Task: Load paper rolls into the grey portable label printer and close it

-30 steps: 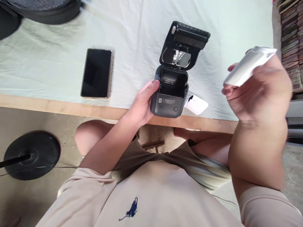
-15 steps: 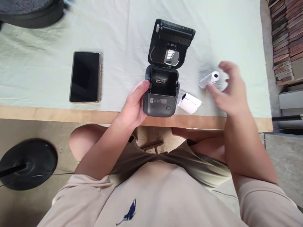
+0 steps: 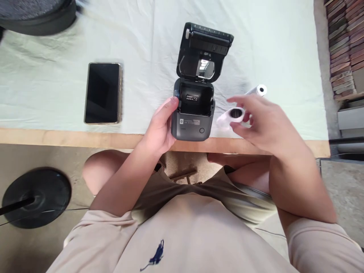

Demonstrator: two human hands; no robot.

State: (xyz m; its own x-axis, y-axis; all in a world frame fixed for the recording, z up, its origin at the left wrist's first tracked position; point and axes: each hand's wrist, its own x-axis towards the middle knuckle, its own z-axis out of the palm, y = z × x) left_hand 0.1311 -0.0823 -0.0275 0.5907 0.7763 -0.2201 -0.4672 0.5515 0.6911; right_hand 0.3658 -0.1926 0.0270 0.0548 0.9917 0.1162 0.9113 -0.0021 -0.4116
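A black portable printer (image 3: 191, 127) lies near the table's front edge, its lid (image 3: 203, 53) raised and its paper bay showing no roll. My left hand (image 3: 163, 123) grips the printer's left side, thumb on top. To the right of it, my right hand (image 3: 256, 119) has its thumb and fingers around a white paper roll (image 3: 227, 118) whose dark hollow core faces up and right; the roll is slightly blurred. Behind my right hand lies a second, slimmer white roll (image 3: 261, 90), partly hidden by the fingers.
A dark-screened phone or tablet (image 3: 102, 93) lies on the cloth at left. A round black object (image 3: 40, 19) stands at the back left corner. The wooden table edge (image 3: 71, 138) runs in front of my body. Stacked bricks (image 3: 341, 49) are at far right.
My right hand has moved left and down from beside the slim roll to the wider roll, which has turned so that its core shows. My left hand stays on the printer.
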